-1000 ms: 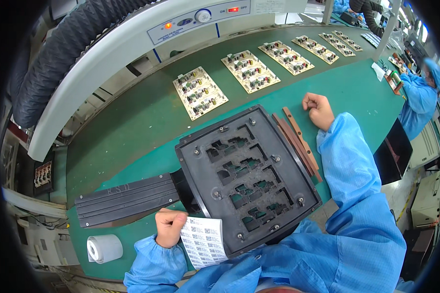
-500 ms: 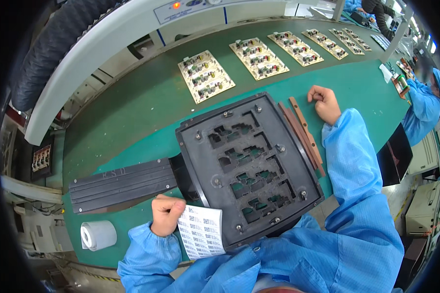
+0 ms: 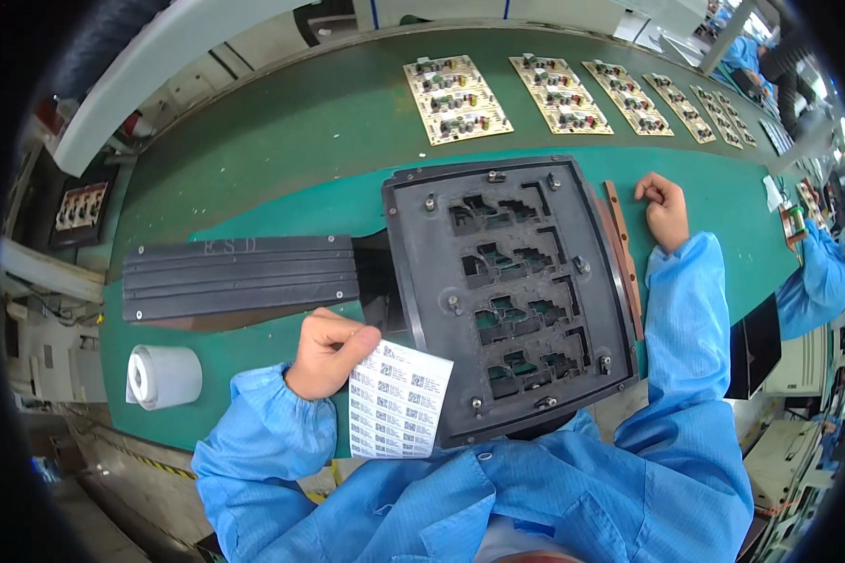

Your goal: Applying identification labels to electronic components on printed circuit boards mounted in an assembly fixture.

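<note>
View from above of a green work surface (image 3: 282, 150) with a person in blue sleeves seated at its near edge. The left hand (image 3: 327, 355) is closed in a pinch on the upper left corner of a white label sheet (image 3: 396, 402), thumb and fingers clamped on the paper; the sheet carries rows of small square printed codes and hangs over the near edge of the surface, its right edge touching the lower left corner of the dark fixture tray (image 3: 512, 296). The tray lies at the centre of the surface, slightly rotated, with four stepped cut-out recesses running from its far end to its near end and small metal fasteners around its rim. The right hand (image 3: 665, 208) rests on the surface beyond the tray's far right corner, fingers curled loosely under, holding nothing that can be seen, just beside the far end of two brown strips (image 3: 620, 253) that lie along the tray's right edge. To the left of the tray sits a flat black ribbed panel (image 3: 239, 279); nearer the left edge lies a white tape roll (image 3: 162, 376). Along the far side a row of populated circuit boards (image 3: 456, 98) runs to the right. Another person's blue sleeve (image 3: 815, 281) appears at the right margin.
</note>
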`<state>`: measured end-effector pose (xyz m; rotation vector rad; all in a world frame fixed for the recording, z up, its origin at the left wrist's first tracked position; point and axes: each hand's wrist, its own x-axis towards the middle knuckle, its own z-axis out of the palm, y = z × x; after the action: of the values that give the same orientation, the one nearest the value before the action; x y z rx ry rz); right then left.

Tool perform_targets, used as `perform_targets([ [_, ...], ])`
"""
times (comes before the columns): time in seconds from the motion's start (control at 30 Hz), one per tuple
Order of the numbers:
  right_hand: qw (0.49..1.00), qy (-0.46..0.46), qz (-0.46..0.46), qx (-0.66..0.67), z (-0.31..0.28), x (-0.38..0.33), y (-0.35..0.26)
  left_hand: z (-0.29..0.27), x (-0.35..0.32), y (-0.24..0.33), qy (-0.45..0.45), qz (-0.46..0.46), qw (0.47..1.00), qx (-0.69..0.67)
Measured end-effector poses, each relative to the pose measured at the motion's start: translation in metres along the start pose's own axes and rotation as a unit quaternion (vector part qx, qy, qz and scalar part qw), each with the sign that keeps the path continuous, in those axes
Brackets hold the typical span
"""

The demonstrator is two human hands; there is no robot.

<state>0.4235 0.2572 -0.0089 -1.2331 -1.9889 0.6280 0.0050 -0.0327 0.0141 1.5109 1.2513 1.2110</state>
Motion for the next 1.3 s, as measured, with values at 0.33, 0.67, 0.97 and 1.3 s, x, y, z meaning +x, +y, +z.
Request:
perform_targets([
  [0.33,1.000,-0.011,0.007,0.011,0.0016,0.0004,0.0011,-0.0011,0.0002,-0.0010,-0.011,0.012,1.000,0.003],
  [0.67,1.000,-0.025,0.009,0.004,0.0006,-0.0008,-0.0066,-0.0075,-0.0018,-0.0043,-0.034,-0.005,0.999,-0.014],
  [0.97,1.000,-0.023,0.012,0.001,0.0021,-0.0015,-0.0042,-0.0040,-0.0011,-0.0030,-0.016,-0.005,1.000,-0.014],
  [1.3,1.000,-0.015,-0.011,0.005,0.0011,-0.0012,-0.0014,-0.0059,-0.0006,0.0018,-0.030,-0.024,0.999,-0.013],
])
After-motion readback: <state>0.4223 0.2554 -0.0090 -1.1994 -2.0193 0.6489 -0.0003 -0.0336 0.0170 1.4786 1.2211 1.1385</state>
